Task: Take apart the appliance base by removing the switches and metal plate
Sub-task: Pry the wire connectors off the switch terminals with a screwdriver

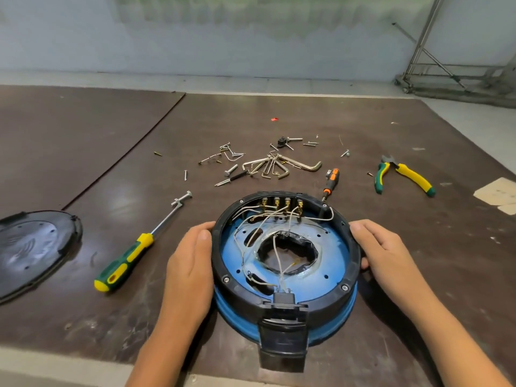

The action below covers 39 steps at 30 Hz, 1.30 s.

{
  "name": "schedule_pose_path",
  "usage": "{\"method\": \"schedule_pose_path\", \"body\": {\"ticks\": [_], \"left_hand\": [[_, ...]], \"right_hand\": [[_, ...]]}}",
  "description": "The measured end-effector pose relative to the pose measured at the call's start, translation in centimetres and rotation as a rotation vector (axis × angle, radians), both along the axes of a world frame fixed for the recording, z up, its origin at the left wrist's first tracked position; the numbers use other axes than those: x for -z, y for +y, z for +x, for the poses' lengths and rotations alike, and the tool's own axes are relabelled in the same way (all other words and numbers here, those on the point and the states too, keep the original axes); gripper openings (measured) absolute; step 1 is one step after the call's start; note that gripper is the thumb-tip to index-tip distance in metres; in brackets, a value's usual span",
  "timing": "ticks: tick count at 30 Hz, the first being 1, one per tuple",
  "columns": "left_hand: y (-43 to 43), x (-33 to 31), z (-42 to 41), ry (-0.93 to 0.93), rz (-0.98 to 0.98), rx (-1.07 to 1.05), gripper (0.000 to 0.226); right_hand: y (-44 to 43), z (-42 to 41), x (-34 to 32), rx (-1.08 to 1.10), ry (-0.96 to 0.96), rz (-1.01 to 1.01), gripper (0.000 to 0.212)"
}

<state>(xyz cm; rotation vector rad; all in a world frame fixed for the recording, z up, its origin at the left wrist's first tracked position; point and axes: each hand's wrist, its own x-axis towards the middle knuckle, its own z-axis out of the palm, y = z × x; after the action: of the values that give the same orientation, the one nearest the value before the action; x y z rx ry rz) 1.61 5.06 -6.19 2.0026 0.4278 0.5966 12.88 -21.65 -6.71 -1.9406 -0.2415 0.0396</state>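
You held the round blue-and-black appliance base [321, 300] on the dark brown table [418, 247], near its front edge. Your left hand [190, 263] cupped its left wall and your right hand [388, 252] wrapped round its right rim, both steadying it, neither carrying a tool. The row of four brass-terminal switches [282, 203] sat wired at the far rim, with the blue metal plate [331, 263] inside under loose white wires [245, 236]. I judge the switch step was only beginning; next you needed one hand free for the small orange-and-black screwdriver [331, 181] lying just beyond the base
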Motion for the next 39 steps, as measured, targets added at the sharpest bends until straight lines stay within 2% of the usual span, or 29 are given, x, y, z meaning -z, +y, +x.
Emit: {"method": "schedule_pose_path", "body": {"ticks": [3,5,6,9,13,16,20,23,26,29,32,35,39], "left_hand": [[2.3,-0.1,-0.5,0.005,0.431,-0.260,0.016],[4.0,-0.1,-0.9,0.160,0.606,-0.405,0.019],[4.6,-0.1,-1.1,0.269,0.629,-0.436,0.023],[6.0,0.1,-1.6,0.494,0.583,-0.446,0.030],[7.5,0.4,-2.0,0.492,0.557,-0.416,0.030],[8.1,0.4,-2.0,0.337,0.411,-0.360,0.029],[5.8,-1.9,-1.5,-0.061,0.147,-0.103,0.035],[2.5,-3.7,-0.8,-0.161,-0.011,0.021,0.031],[-0.9,-5.4,-0.4,-0.172,-0.198,0.158,0.028],[-4.0,-6.5,-0.3,-0.155,-0.305,0.276,0.028],[-6.5,-6.6,-0.5,-0.163,-0.302,0.378,0.028],[-7.1,-6.3,-0.2,-0.174,-0.230,0.413,0.017],[-6.1,-5.3,0.6,-0.191,-0.047,0.353,0.022]], "right_hand": [[0.2,-0.1,-0.1,-0.003,-0.007,-0.021,0.030],[0.2,-0.1,-0.2,-0.005,0.009,-0.029,0.030],[0.2,-0.1,-0.2,-0.004,0.022,-0.029,0.030],[0.1,0.1,-0.4,0.000,0.039,-0.022,0.026],[0.4,0.1,-0.6,0.019,0.042,-0.045,0.024],[0.6,0.1,-1.0,0.044,0.038,-0.038,0.020],[1.1,-0.3,-1.9,0.113,-0.114,-0.034,0.013],[2.2,-1.2,-2.9,0.118,-0.371,-0.019,0.029],[3.4,-2.5,-3.7,-0.088,-0.535,0.102,0.051],[4.3,-3.3,-3.9,-0.291,-0.633,0.012,0.070],[5.1,-3.9,-3.5,-0.364,-0.649,-0.075,0.073],[4.9,-3.9,-3.5,-0.316,-0.618,-0.049,0.060],[4.0,-3.4,-3.2,-0.235,-0.521,-0.035,0.053]]}}
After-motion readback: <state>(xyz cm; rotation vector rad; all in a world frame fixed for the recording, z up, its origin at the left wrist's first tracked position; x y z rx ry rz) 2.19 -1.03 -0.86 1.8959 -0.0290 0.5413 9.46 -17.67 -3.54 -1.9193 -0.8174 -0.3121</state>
